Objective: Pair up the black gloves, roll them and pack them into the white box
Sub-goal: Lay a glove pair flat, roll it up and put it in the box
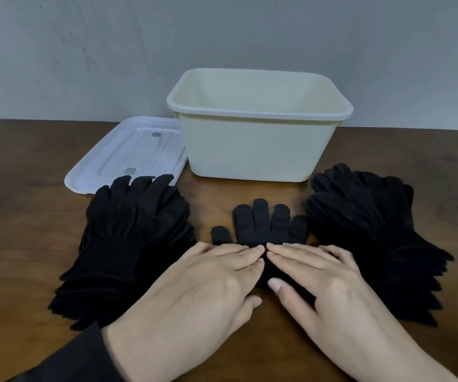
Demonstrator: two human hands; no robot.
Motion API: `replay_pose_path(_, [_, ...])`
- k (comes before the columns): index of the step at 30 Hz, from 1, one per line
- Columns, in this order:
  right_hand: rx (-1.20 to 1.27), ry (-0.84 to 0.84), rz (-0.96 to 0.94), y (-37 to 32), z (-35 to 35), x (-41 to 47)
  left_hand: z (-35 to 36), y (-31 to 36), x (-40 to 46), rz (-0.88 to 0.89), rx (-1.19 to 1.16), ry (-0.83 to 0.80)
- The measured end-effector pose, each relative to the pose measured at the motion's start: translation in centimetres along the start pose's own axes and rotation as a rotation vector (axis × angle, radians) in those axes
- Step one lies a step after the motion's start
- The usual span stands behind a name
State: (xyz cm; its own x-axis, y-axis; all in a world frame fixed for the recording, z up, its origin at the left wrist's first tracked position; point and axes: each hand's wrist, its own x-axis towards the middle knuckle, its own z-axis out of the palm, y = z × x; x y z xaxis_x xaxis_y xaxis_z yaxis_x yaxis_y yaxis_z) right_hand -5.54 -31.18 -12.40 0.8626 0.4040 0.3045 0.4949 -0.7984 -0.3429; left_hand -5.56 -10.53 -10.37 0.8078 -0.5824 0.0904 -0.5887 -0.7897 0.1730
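The white box [258, 144] at upper centre shows only bare inner walls. Below it, the left hand [194, 293] and right hand [324, 279] press flat, fingers straight, gripping nothing, on the centre black glove [266, 224], whose 5 fingers poke out beyond their fingertips.

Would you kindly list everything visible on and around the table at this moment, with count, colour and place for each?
white box: one, cream-white, open, back centre of the table, nothing visible inside.
lid: one, translucent white, flat on the table left of the box.
left glove stack: one pile, black, count not clear, left of centre.
right glove stack: one pile, black, count not clear, right of centre.
centre gloves: black, flat between the stacks, fingers pointing toward the box; whether one or a pair I cannot tell.
table: one, dark brown wood.
wall: grey, behind.
left hand: fingers straight, pressing the centre gloves.
right hand: the same, fingertips meeting the left.
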Motion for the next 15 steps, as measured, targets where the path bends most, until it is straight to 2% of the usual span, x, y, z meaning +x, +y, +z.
replay_pose_path(4, [-0.023, -0.079, 0.023, 0.1, -0.2, 0.2, -0.4, -0.6, 0.3, -0.056, 0.027, -0.021])
replay_pose_path(9, [-0.034, -0.051, 0.048, -0.5, -0.4, 0.4, -0.7, -0.9, 0.5, -0.104, 0.008, -0.036])
replay_pose_path(12, [0.017, -0.029, 0.067, -0.5, -0.7, 0.2, -1.2, -0.4, 0.2, -0.125, -0.045, 0.030])
replay_pose_path(15, [0.127, -0.032, 0.120, -0.4, -1.0, -0.1, -1.6, 0.1, -0.3, -0.182, -0.207, 0.154])
